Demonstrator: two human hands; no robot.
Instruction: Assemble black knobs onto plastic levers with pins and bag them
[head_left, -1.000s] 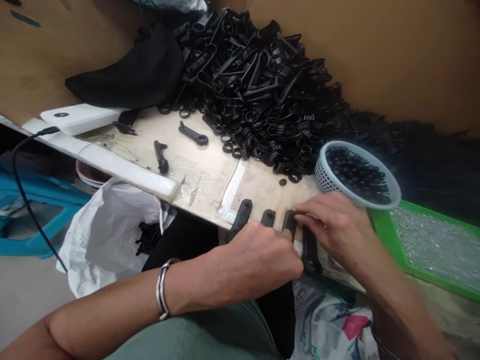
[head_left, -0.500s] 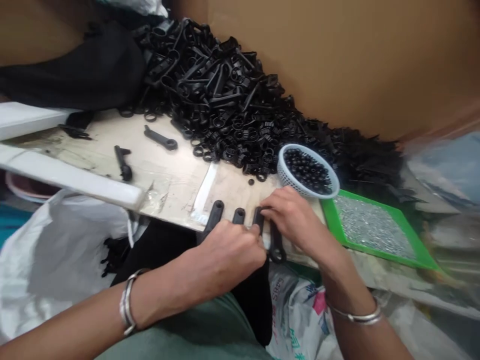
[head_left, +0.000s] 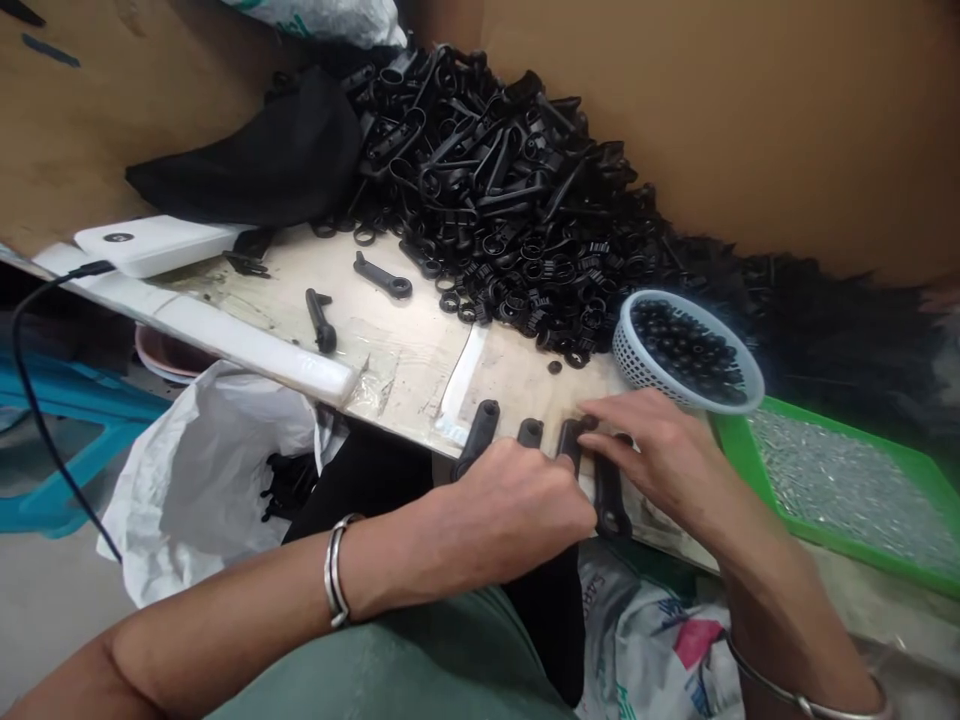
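With twelve o'clock straight away from the person, and the hands at the centre, a heap of black plastic parts (head_left: 495,190) fills eleven to twelve o'clock. A black cloth (head_left: 255,150) lies against it at ten to eleven, with a white box (head_left: 161,245) below the cloth at ten. Two loose black levers (head_left: 382,275) lie on the worktop (head_left: 405,340) towards ten, and a small round piece (head_left: 555,367) sits at twelve. A pale blue basket (head_left: 688,352) of black pieces stands at one to two o'clock, close beyond the right hand (head_left: 660,435); a green tray (head_left: 847,490) of shiny slender pieces lies at three. An open white sack (head_left: 210,480) is at nine, below the worktop's edge.

Four black parts stand in a row at that edge. The left hand (head_left: 525,510) covers the lower ends of the first part (head_left: 480,428) and second part (head_left: 531,432); its fingers are curled in, its thumb by the third part (head_left: 569,438), and what they close on is hidden. The right thumb and forefinger pinch a small dark bit (head_left: 589,425) at one o'clock of the third part's upper end. The fourth part (head_left: 611,500) lies below those fingers, at five o'clock
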